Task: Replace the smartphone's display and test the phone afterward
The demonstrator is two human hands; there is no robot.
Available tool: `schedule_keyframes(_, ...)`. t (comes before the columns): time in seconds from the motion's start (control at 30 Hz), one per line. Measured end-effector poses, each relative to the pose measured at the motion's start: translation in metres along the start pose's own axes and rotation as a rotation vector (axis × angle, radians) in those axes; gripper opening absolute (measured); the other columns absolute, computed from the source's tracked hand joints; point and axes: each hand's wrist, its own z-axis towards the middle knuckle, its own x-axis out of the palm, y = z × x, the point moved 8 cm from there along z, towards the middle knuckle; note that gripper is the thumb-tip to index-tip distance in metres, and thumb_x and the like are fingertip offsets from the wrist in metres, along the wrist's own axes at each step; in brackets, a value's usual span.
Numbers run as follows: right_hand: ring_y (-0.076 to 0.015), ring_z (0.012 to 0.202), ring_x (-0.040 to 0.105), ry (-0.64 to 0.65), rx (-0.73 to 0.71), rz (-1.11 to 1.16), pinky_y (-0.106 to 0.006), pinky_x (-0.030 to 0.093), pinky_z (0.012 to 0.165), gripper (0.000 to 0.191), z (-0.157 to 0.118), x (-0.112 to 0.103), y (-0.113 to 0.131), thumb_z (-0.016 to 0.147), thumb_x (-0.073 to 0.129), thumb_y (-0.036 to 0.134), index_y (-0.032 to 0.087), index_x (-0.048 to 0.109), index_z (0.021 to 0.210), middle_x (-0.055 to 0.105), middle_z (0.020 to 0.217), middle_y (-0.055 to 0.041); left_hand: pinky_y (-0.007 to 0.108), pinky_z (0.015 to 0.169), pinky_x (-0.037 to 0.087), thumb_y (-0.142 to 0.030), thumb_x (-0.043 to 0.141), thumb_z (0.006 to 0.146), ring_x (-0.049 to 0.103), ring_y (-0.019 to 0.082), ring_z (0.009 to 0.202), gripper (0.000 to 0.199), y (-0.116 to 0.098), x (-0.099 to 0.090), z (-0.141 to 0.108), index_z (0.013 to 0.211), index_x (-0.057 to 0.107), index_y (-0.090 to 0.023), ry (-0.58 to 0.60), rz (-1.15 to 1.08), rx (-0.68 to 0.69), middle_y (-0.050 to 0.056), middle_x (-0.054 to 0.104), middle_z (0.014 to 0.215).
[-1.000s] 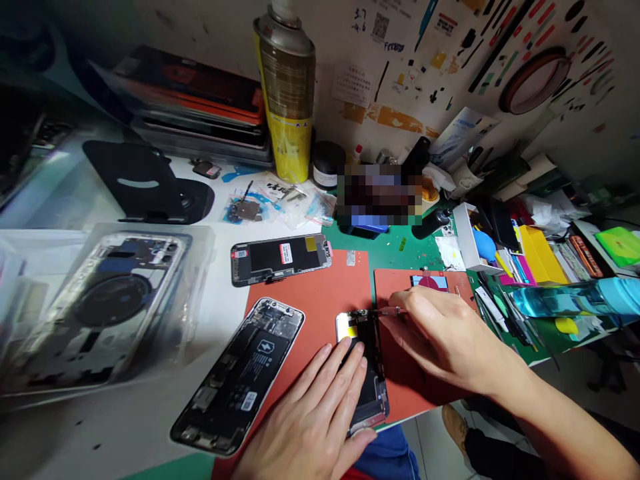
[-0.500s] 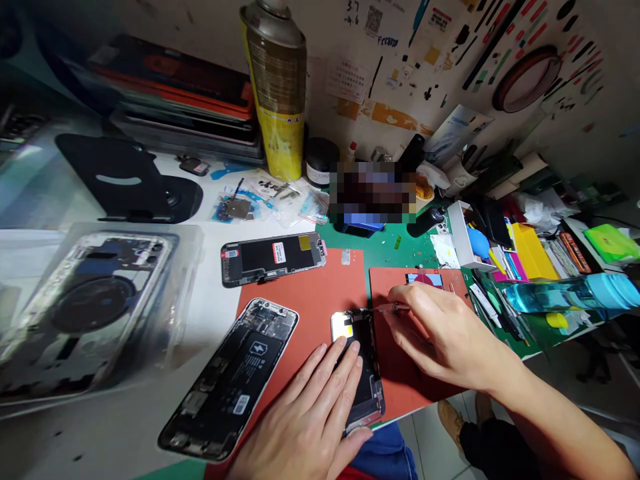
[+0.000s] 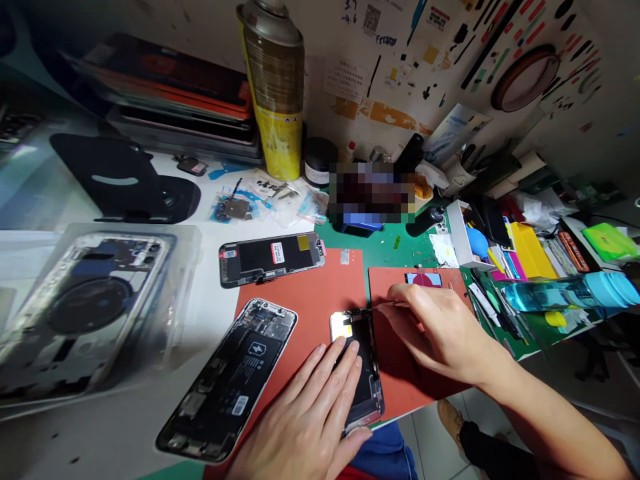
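Note:
My left hand [image 3: 315,400] lies flat with fingers stretched out over a phone screen [image 3: 366,383], its back side up, pressing on its left part. Pinched in my right hand [image 3: 433,327] are thin tweezers [image 3: 383,307]. Their tip is at the screen's top edge, by small parts too fine to make out. To the left, an opened phone body [image 3: 233,380] lies at a slant with its black battery showing. Behind it rests a second phone screen [image 3: 260,259], back side up, with a red-and-white label.
Red mats [image 3: 305,293] cover part of the green and white bench. A bagged phone housing [image 3: 90,307] and a black stand [image 3: 105,177] are at left. A spray can [image 3: 277,100] stands behind. At right are a water bottle [image 3: 565,292], loose tools [image 3: 495,310] and a white organiser [image 3: 463,233].
The tweezers in my right hand have shifted very slightly at the screen's top edge. My left hand stays in place on the screen.

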Motion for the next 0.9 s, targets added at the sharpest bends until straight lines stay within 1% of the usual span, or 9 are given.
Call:
schedule_keyframes(0.1, -0.0199, 0.081, 0.069, 0.002, -0.005, 0.015, -0.033, 0.055, 0.067, 0.013, -0.001, 0.001, 0.000, 0.104, 0.052, 0.017, 0.019, 0.053, 0.116, 0.073, 0.098, -0.0094, 0.042, 0.119, 0.045, -0.056, 0.054, 0.106, 0.052, 0.030, 0.147, 0.064, 0.000, 0.001, -0.001, 0.149, 0.059, -0.009, 0.005, -0.001, 0.000, 0.014, 0.056, 0.158)
schedule_keyframes(0.2, -0.0192, 0.078, 0.068, -0.010, -0.010, 0.015, -0.032, 0.054, 0.066, 0.012, -0.002, 0.001, -0.001, 0.104, 0.052, 0.016, 0.020, 0.053, 0.115, 0.073, 0.095, -0.0078, 0.042, 0.121, 0.043, -0.056, 0.056, 0.105, 0.051, 0.030, 0.148, 0.065, 0.000, 0.003, -0.001, 0.150, 0.058, -0.009, 0.009, -0.005, -0.004, 0.014, 0.055, 0.159)
schedule_keyframes(0.27, -0.0195, 0.078, 0.067, -0.009, -0.019, 0.013, -0.033, 0.055, 0.067, 0.013, -0.002, 0.002, 0.000, 0.103, 0.051, 0.016, 0.020, 0.053, 0.116, 0.073, 0.096, -0.0083, 0.042, 0.123, 0.041, -0.056, 0.056, 0.105, 0.052, 0.030, 0.148, 0.064, 0.000, 0.004, -0.001, 0.150, 0.059, -0.009, 0.008, -0.009, -0.008, 0.014, 0.056, 0.159)
schedule_keyframes(0.33, -0.0192, 0.078, 0.067, -0.033, -0.015, 0.006, -0.033, 0.055, 0.066, 0.013, -0.002, 0.001, -0.001, 0.104, 0.053, 0.018, 0.020, 0.054, 0.117, 0.073, 0.097, -0.0085, 0.042, 0.124, 0.040, -0.056, 0.056, 0.105, 0.052, 0.030, 0.148, 0.064, 0.000, 0.004, -0.001, 0.149, 0.059, -0.010, 0.004, -0.014, -0.013, 0.014, 0.056, 0.159)
schedule_keyframes(0.6, -0.0170, 0.069, 0.064, -0.091, -0.012, -0.006, -0.030, 0.051, 0.060, 0.012, -0.003, -0.001, 0.000, 0.104, 0.053, 0.016, 0.019, 0.054, 0.116, 0.069, 0.088, -0.0055, 0.043, 0.122, 0.042, -0.056, 0.055, 0.105, 0.052, 0.030, 0.148, 0.064, -0.001, 0.001, -0.002, 0.149, 0.060, -0.010, 0.000, -0.007, -0.006, 0.013, 0.056, 0.159)
schedule_keyframes(0.7, -0.0191, 0.075, 0.068, -0.095, 0.004, 0.018, -0.032, 0.056, 0.065, 0.018, -0.005, 0.002, -0.003, 0.104, 0.056, 0.018, 0.017, 0.053, 0.122, 0.072, 0.094, -0.0083, 0.043, 0.120, 0.043, -0.055, 0.054, 0.106, 0.052, 0.031, 0.148, 0.062, -0.002, 0.002, -0.002, 0.148, 0.060, -0.010, 0.009, 0.006, -0.002, 0.013, 0.055, 0.160)
schedule_keyframes(0.8, -0.0180, 0.078, 0.072, -0.150, 0.035, 0.047, -0.029, 0.058, 0.066, 0.023, -0.010, 0.001, -0.007, 0.104, 0.059, 0.017, 0.018, 0.052, 0.126, 0.074, 0.099, -0.0084, 0.045, 0.119, 0.045, -0.053, 0.054, 0.106, 0.052, 0.032, 0.147, 0.062, -0.002, 0.003, -0.001, 0.149, 0.059, -0.009, 0.023, 0.009, -0.001, 0.013, 0.055, 0.160)
schedule_keyframes(0.9, -0.0161, 0.076, 0.074, -0.239, 0.106, 0.088, -0.027, 0.059, 0.066, 0.020, -0.017, -0.004, -0.015, 0.104, 0.060, 0.016, 0.020, 0.055, 0.122, 0.075, 0.096, -0.0057, 0.045, 0.117, 0.048, -0.055, 0.051, 0.108, 0.054, 0.031, 0.147, 0.063, -0.002, 0.004, -0.001, 0.150, 0.058, -0.009, 0.034, 0.003, 0.000, 0.014, 0.056, 0.159)
